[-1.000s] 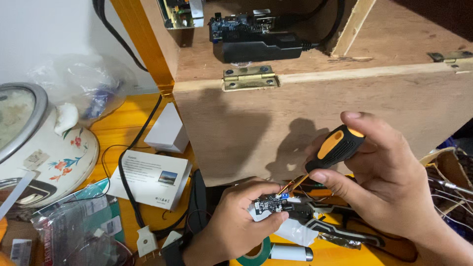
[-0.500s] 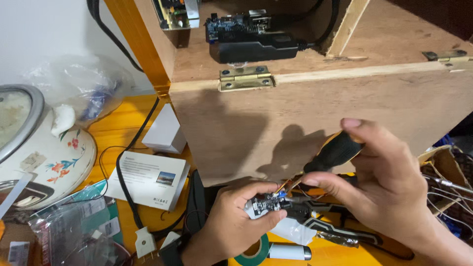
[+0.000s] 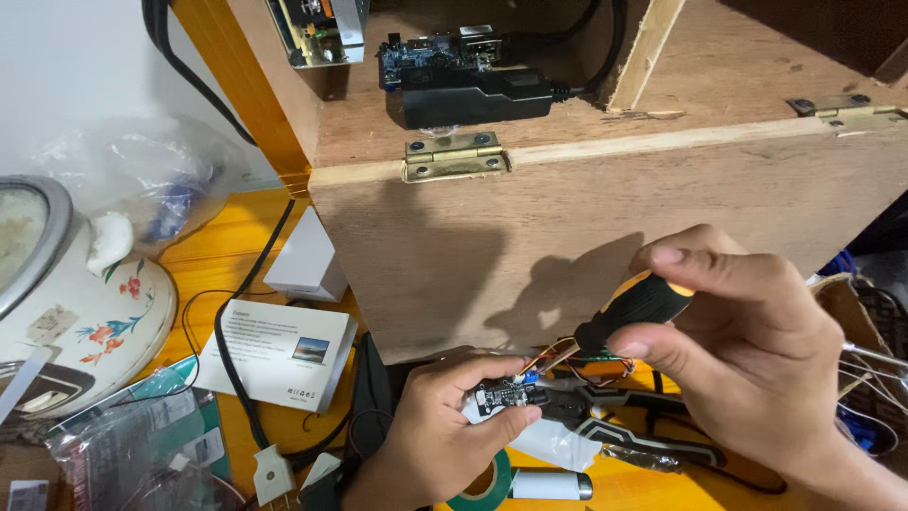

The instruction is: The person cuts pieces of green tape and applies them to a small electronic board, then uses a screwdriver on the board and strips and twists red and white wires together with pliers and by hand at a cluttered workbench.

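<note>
Two boards (image 3: 435,47) in open wooden box (image 3: 605,237); screwdriver (image 3: 629,310) in rt hand (image 3: 747,350).

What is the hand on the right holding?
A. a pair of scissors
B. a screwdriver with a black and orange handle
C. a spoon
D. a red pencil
B: the right hand grips a screwdriver with a black and orange handle, its tip pointing down at the small circuit board that the left hand holds.
</note>
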